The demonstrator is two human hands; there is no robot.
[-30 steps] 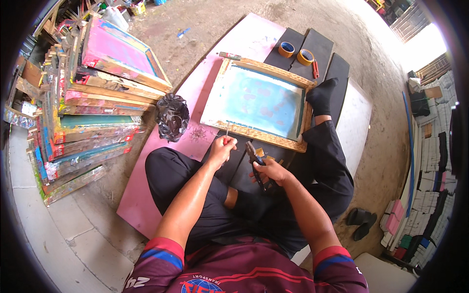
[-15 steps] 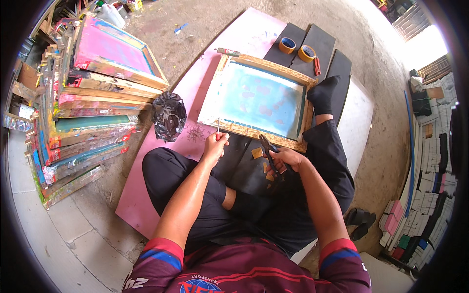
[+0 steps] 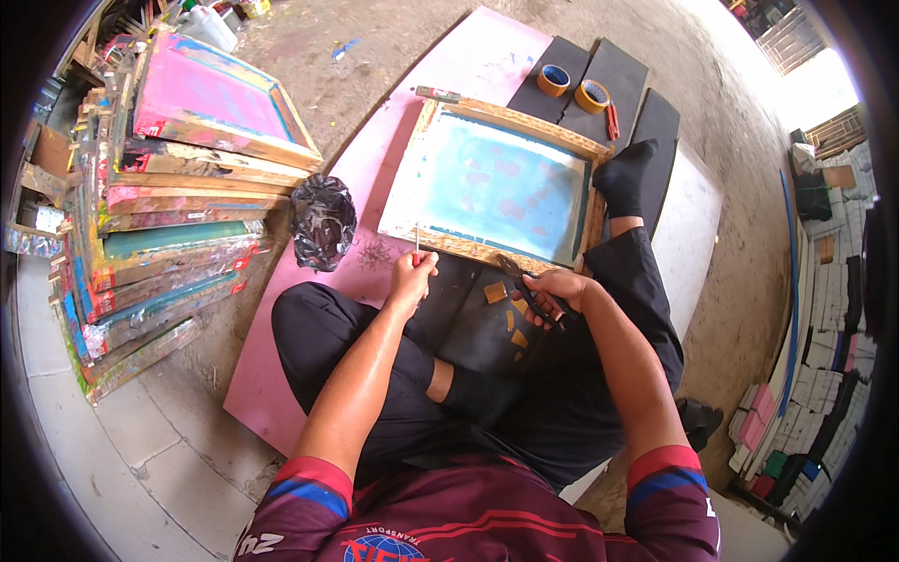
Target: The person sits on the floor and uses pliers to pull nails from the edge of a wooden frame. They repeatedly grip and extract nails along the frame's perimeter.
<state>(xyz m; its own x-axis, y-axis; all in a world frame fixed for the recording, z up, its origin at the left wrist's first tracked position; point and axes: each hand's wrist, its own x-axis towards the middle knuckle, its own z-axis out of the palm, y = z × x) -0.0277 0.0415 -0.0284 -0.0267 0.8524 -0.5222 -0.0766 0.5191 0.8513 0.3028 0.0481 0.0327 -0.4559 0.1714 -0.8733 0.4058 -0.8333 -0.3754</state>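
Note:
A wooden screen-printing frame (image 3: 524,124) with a blue mesh lies in front of me. At its near left corner my left hand (image 3: 412,279) is closed round a slim screwdriver-like tool (image 3: 418,238), its thin shaft pointing up at the frame's edge; the fist hides the handle. Black-handled pliers (image 3: 513,271) are gripped in my right hand (image 3: 556,291), with their jaws beside the frame's near edge. Scraps of brown tape (image 3: 495,293) lie on the black boards just left of the pliers.
Left of the frame sits a crumpled black plastic bag (image 3: 323,225), beside a tall stack of paint-stained frames (image 3: 215,153). Beyond the frame are two tape rolls (image 3: 554,81) and a red cutter (image 3: 612,120). A small tool (image 3: 438,95) lies at the frame's far left corner.
My right hand has shifted slightly right and turned the pliers, baring more tape scraps. The left hand stays almost in place with its tool.

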